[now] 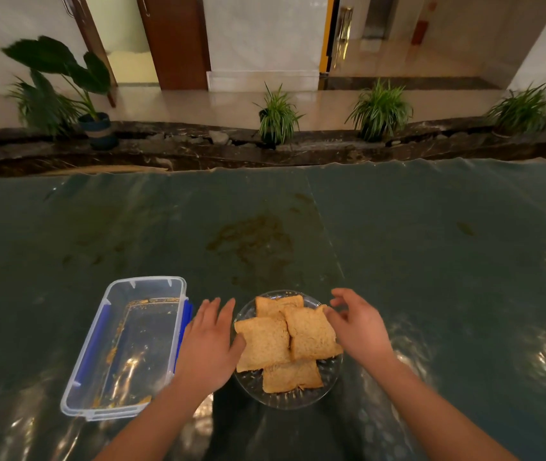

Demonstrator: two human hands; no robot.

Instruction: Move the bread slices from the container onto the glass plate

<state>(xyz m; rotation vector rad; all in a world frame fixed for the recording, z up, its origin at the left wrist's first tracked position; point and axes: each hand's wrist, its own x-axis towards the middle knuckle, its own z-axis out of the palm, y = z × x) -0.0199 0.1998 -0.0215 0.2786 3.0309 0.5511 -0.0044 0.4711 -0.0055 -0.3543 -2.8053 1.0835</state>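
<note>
Four bread slices (285, 341) lie overlapping on a round glass plate (298, 399) at the near middle of a dark, plastic-covered table (431, 244). To the plate's left stands a clear plastic container (125, 347) with blue clips, holding only crumbs. The left hand (210, 341) is open with fingers spread, just beside the plate's left edge, while the right hand (358, 327), loosely open, touches the right slice's far corner.

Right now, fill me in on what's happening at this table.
A person is plating bread. Four bread slices lie overlapping on the glass plate. The clear plastic container left of it holds only crumbs. The left hand hovers open between container and plate; the right hand is open at the plate's right edge, fingertips by a slice.
</note>
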